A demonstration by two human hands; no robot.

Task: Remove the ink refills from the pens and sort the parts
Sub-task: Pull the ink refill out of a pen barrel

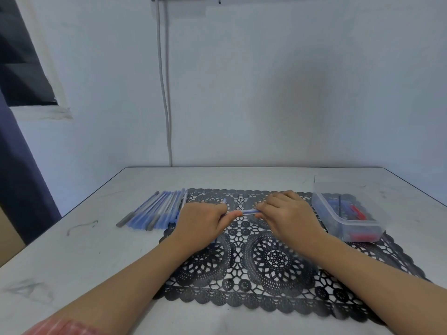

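A blue pen [249, 212] lies level between both hands over the black lace mat [271, 264]. My left hand [202, 223] grips its left end, and a short blue tip sticks up past the fingers. My right hand [289, 213] grips the right end. Only the middle of the barrel shows between the fingers. A row of several blue and clear pens [157, 209] lies side by side on the table, left of the mat. A clear plastic box [346, 209] to the right holds blue and red pen parts.
The white table [84, 257] carries grey scuff marks at the left. Its far edge meets a pale wall with a cable running down it. A dark curtain hangs at the left. The clear box stands partly on the mat's right corner.
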